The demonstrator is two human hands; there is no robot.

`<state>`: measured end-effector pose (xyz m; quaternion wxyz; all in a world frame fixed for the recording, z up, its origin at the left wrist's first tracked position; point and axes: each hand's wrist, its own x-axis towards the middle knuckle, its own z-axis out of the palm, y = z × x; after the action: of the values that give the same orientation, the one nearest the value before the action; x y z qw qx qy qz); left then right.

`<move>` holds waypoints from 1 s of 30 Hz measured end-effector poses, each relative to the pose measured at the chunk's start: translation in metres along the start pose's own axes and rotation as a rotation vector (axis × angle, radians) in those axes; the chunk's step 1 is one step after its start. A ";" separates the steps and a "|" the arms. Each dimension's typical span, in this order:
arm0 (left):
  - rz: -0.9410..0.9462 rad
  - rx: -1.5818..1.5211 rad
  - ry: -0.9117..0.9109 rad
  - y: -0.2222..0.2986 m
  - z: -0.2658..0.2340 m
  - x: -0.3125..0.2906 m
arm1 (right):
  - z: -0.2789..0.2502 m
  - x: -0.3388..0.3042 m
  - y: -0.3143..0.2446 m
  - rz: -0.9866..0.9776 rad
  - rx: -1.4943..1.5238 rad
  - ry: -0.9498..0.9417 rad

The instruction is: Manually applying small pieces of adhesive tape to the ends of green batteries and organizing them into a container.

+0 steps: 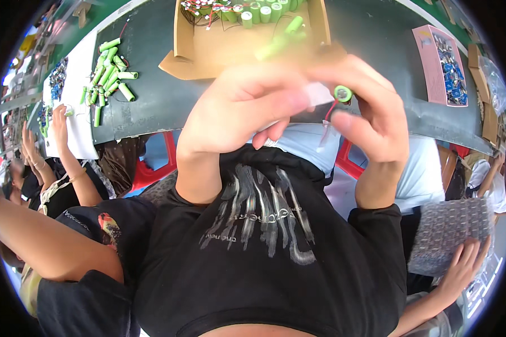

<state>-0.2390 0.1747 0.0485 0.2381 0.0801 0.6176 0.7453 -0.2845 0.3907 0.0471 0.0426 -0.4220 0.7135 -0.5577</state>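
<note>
Two bare hands meet above the front edge of one dark table (146,84). The left hand (236,106) has its thumb and fingers closed on one white strip (319,94), which sticks out toward the right hand (374,106). The right fingers curl round one green cell (342,94), its end turned up to view; the thumb tip stands a little apart, just below it. One red wire (329,110) runs down from this cell, and one clear piece (324,136) hangs beneath.

Beyond the hands stands one cardboard box (208,59). Upright cells (261,14) crowd its far end, too many cut off to count; two more lie nearer, blurred. To the left is one pile of cells (108,73), well over ten, overlapping too much for an exact number. To the right sits one pink box (430,70) of blue parts (452,73), uncountable. Two red stools (154,165) show below the table, one per side.
</note>
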 end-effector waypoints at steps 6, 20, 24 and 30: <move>-0.034 0.093 0.053 0.011 0.012 0.003 | 0.013 0.004 -0.002 -0.059 -0.133 0.056; 0.403 0.735 0.246 -0.001 0.038 0.007 | 0.027 -0.012 -0.002 0.392 0.824 0.358; 0.424 0.955 0.287 -0.019 0.037 0.016 | 0.019 -0.020 -0.021 0.297 0.913 0.333; 0.515 0.807 0.413 0.006 0.037 0.007 | 0.006 -0.017 -0.012 0.254 0.859 0.311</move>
<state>-0.2316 0.2099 0.0609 -0.1294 0.1662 0.8500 0.4828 -0.2642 0.3971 0.0477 0.1738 -0.1871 0.4619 -0.8494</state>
